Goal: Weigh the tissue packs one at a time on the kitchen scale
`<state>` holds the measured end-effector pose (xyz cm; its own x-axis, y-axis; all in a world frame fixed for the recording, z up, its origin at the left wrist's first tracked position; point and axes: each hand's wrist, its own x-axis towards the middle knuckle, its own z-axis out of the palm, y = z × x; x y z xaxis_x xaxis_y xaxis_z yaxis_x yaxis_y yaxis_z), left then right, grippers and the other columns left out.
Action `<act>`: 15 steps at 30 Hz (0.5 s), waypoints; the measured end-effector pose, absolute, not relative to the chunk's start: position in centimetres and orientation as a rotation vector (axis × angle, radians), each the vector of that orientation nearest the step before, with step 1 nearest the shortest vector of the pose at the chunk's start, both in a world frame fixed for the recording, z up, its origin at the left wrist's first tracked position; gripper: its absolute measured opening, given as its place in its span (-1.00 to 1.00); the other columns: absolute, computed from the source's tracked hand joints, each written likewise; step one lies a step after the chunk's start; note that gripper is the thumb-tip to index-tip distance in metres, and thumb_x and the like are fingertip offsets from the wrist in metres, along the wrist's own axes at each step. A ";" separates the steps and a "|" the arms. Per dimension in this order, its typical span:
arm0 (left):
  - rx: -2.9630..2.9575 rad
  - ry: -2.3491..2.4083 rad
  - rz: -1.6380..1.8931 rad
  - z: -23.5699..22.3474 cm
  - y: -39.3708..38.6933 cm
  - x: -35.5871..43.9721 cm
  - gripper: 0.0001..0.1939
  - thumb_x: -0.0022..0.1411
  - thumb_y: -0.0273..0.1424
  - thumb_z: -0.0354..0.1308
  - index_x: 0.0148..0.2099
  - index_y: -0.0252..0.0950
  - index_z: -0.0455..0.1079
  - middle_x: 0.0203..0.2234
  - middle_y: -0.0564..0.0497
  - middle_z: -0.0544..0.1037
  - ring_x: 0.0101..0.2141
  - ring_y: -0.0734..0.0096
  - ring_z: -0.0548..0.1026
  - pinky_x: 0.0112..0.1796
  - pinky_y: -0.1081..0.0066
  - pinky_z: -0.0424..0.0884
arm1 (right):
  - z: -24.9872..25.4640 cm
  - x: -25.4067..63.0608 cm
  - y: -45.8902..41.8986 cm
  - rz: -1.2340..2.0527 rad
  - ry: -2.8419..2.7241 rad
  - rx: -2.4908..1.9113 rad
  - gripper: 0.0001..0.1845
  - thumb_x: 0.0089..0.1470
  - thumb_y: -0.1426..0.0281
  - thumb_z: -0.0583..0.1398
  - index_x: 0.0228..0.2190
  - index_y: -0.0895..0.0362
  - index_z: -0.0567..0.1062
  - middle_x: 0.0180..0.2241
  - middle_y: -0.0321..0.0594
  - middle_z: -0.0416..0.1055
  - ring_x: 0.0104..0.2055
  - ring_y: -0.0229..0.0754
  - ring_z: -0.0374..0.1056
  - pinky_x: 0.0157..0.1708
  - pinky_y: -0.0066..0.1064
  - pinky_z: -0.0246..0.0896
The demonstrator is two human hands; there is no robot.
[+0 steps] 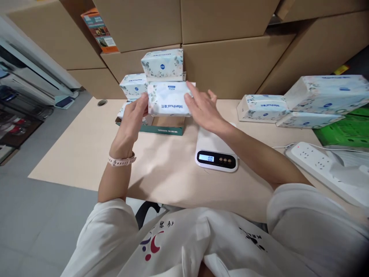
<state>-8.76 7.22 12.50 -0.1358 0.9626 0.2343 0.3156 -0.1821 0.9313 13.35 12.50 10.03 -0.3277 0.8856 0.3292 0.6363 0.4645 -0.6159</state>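
A soft white tissue pack [168,99] printed with blue lettering is held between my two hands above a shallow green-edged cardboard box [161,127]. My left hand [133,117] grips its left end. My right hand [201,107] presses its right end with fingers stretched flat. Behind it stand two more tissue packs, one [162,63] stacked high and one [133,85] lower left. A white kitchen scale [216,152] lies under my right forearm, its display reading zero.
Three further tissue packs [305,102] lie at the right of the beige table [86,154]. A white power strip [314,163] with cable sits at the right edge, by a green crate [346,130]. Large cardboard boxes [230,57] wall the back. Grey floor lies left.
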 end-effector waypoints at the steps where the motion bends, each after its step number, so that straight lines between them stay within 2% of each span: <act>1: 1.557 1.394 1.324 13.2 6.5 -7.9 -0.39 0.47 0.08 0.04 0.04 -0.40 0.57 -0.08 -0.17 0.67 0.14 -0.01 0.57 0.32 -0.12 0.33 | 11.0 14.7 11.3 0.463 -2.063 -1.256 -0.26 0.43 0.04 -0.29 0.43 0.08 0.14 0.10 -0.12 0.52 0.42 0.09 0.21 0.50 0.27 -0.47; 3: 1.613 1.257 1.276 13.8 5.3 -6.3 -0.37 0.46 0.11 0.03 0.13 -0.32 0.57 0.00 -0.11 0.66 0.19 -0.02 0.55 0.35 -0.10 0.30 | 12.3 17.4 8.8 0.386 -2.034 -1.281 -0.28 0.44 0.10 -0.27 0.42 0.12 0.17 0.08 -0.10 0.53 0.42 0.06 0.21 0.51 0.27 -0.45; 7: 1.568 1.108 1.075 12.0 4.4 -3.0 -0.38 0.43 0.13 0.07 0.21 -0.21 0.55 0.09 -0.05 0.64 0.24 0.03 0.52 0.32 0.03 0.36 | 11.9 22.2 4.6 0.271 -1.987 -1.427 -0.29 0.44 0.10 -0.22 0.35 0.19 0.31 -0.15 -0.07 0.60 0.26 0.04 0.38 0.48 0.30 -0.30; 10: 1.550 1.072 0.887 9.7 4.4 -1.2 -0.38 0.43 0.14 0.04 0.10 -0.26 0.59 0.04 -0.08 0.66 0.18 0.05 0.56 0.30 0.09 0.37 | 10.0 24.8 2.9 0.218 -2.006 -1.551 -0.24 0.43 0.05 -0.22 0.31 0.23 0.37 -0.21 -0.02 0.60 0.20 0.10 0.44 0.44 0.35 -0.21; 15: 1.466 1.031 0.802 7.6 5.1 0.6 -0.41 0.38 0.14 0.12 -0.04 -0.29 0.62 -0.05 -0.12 0.70 0.12 0.03 0.58 0.24 0.08 0.40 | 7.4 26.7 2.5 0.331 -2.019 -1.649 -0.22 0.42 -0.02 -0.22 0.32 0.17 0.36 -0.20 -0.02 0.62 0.20 0.10 0.43 0.43 0.31 -0.21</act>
<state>0.58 5.09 7.61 0.3880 0.9195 -0.0636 0.1645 -0.0012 0.9864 26.67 2.47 7.45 -0.1342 0.9639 0.2299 0.8401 0.2337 -0.4894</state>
